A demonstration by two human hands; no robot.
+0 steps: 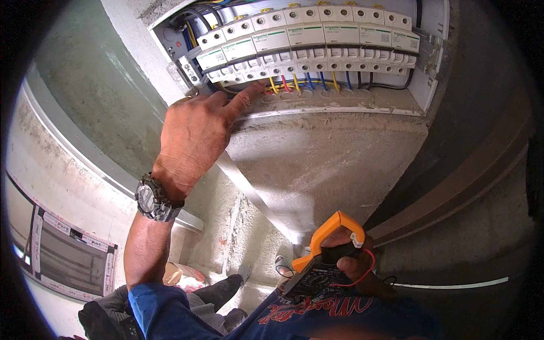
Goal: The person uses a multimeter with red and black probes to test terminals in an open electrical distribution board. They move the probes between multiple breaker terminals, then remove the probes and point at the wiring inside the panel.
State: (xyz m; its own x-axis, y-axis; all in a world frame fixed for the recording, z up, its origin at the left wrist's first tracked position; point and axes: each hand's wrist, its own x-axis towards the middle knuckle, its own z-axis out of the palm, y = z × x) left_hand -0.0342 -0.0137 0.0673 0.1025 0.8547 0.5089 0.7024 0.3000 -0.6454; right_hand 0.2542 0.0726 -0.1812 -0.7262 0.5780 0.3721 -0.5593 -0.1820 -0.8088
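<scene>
My left hand (195, 127), with a watch on its wrist, reaches up to the open breaker box (340, 106). Its index finger stretches out to the wires below the row of white circuit breakers (306, 37); the other fingers are partly hidden, and nothing shows in its grasp. Yellow, red, blue and black wires (297, 84) come out of the breakers' lower terminals. Low in front of my body, my right hand (357, 266) is closed around a black and orange clamp meter (317, 277). The meter's orange jaw (334, 224) points upward, and a red lead (371, 263) loops beside it.
Rough concrete wall (323, 164) lies below the box's lower edge. A window frame with taped edges (71, 249) stands at lower left. Dark cloth (110, 317) shows near my left elbow. A pale strip (453, 284) runs along the dark area on the right.
</scene>
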